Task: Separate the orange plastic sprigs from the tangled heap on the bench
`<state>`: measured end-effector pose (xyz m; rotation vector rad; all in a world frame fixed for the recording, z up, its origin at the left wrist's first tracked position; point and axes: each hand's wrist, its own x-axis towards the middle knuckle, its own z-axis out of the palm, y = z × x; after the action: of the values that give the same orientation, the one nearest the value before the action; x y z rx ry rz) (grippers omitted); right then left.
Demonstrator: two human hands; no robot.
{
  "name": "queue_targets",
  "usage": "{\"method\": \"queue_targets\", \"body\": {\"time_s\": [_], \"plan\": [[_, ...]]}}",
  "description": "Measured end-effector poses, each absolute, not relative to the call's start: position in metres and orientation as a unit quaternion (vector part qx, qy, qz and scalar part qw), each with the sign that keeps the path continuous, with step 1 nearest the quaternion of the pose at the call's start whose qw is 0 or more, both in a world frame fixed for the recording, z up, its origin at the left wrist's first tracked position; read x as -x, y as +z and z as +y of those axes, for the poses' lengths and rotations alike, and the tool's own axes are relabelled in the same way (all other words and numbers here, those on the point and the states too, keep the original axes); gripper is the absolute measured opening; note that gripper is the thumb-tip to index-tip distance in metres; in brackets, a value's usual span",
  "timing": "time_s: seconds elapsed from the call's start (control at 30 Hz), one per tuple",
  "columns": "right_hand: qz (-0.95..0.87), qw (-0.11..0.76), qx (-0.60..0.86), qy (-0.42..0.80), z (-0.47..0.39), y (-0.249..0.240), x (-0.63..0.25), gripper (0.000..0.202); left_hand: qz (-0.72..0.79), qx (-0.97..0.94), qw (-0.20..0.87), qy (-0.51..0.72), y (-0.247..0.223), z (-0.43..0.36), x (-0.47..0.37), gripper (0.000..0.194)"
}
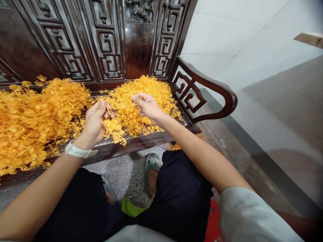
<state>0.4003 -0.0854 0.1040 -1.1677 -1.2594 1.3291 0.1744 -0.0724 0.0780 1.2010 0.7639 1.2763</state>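
My left hand (94,121), with a pale watch strap on the wrist, is closed on a thin orange plastic stem (108,110) that sticks up between the fingers. Beneath that hand lies a small bunch of yellow-orange plastic flower pieces (114,130); whether it is joined to the stem I cannot tell. My right hand (148,107) is closed in a pinch over the right-hand pile of the same pieces (151,86). What its fingertips hold is too small to make out clearly.
A larger yellow-orange pile (32,117) spreads over the left of the dark wooden bench (141,139). The carved backrest (137,47) rises behind, and a curved armrest (227,97) bounds the right side. Below my lap are a bright green object (131,207) and something red (213,222).
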Motion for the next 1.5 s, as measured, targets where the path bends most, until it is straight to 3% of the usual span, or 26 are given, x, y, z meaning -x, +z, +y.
{"method": "queue_targets", "body": {"time_s": [0.13, 0.3, 0.67, 1.13, 1.5], "plan": [[-0.480, 0.545, 0.512, 0.458, -0.067, 0.106, -0.427, 0.054, 0.300, -0.587, 0.584, 0.474, 0.082, -0.089, -0.169, 0.047], [-0.457, 0.577, 0.558, 0.382, -0.046, 0.100, -0.452, 0.050, 0.256, -0.739, 0.528, 0.331, 0.082, -0.126, -0.182, 0.051], [-0.359, 0.633, 0.560, 0.395, -0.023, 0.106, -0.448, 0.053, 0.282, -0.825, 0.363, 0.328, 0.097, -0.134, -0.190, 0.050], [-0.426, 0.573, 0.537, 0.450, -0.045, 0.113, -0.455, 0.043, 0.241, -0.830, 0.387, 0.322, 0.090, -0.134, -0.176, 0.050], [-0.343, 0.568, 0.692, 0.285, -0.076, 0.063, -0.562, 0.049, 0.249, -0.843, 0.368, 0.303, 0.095, -0.173, -0.146, 0.049]]}}
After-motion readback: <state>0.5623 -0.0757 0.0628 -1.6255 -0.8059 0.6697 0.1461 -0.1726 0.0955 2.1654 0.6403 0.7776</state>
